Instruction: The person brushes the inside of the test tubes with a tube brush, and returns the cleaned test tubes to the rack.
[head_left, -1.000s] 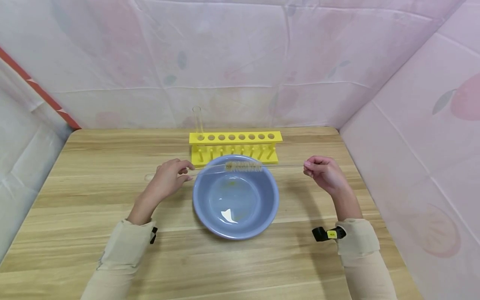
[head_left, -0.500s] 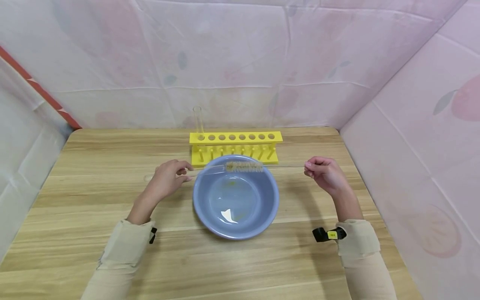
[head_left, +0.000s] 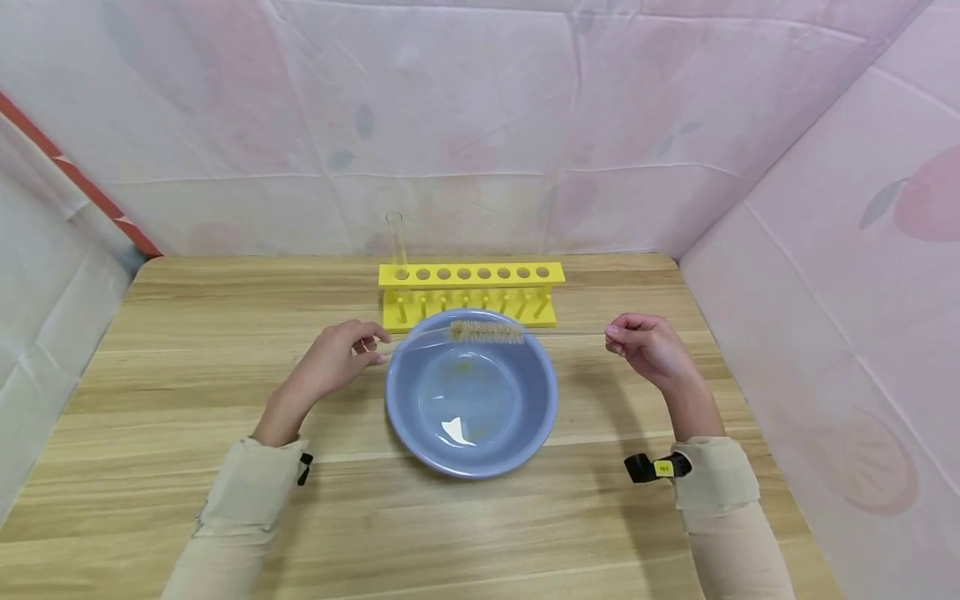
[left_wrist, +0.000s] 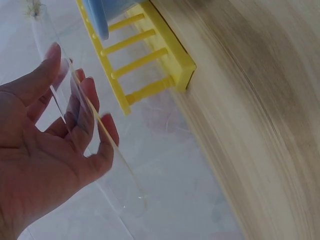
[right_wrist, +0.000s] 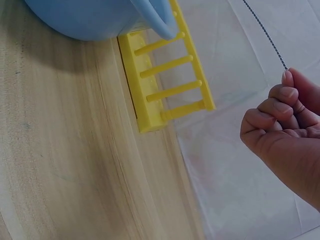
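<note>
My left hand [head_left: 341,358] holds a clear glass test tube [head_left: 420,340] lying nearly level, its mouth toward the right. In the left wrist view, thumb and fingers curl round the tube [left_wrist: 75,107]. A test tube brush [head_left: 487,332] with pale bristles sits at the tube's mouth, over the far part of the blue basin [head_left: 545,408]. Its thin wire handle runs right to my right hand [head_left: 648,346]. The right wrist view shows thumb and forefinger pinching the end of this twisted wire [right_wrist: 267,35], the other fingers curled in.
Behind the basin stands a yellow test tube rack [head_left: 472,275], with another glass test tube [head_left: 397,242] upright in its leftmost hole. Water in the basin reflects light. Fabric walls [head_left: 480,125] border the wooden table [head_left: 480,533] at the back and sides.
The brush and my right hand shift slightly right, then slightly back left. My left hand stays almost where it was, still holding the tube.
</note>
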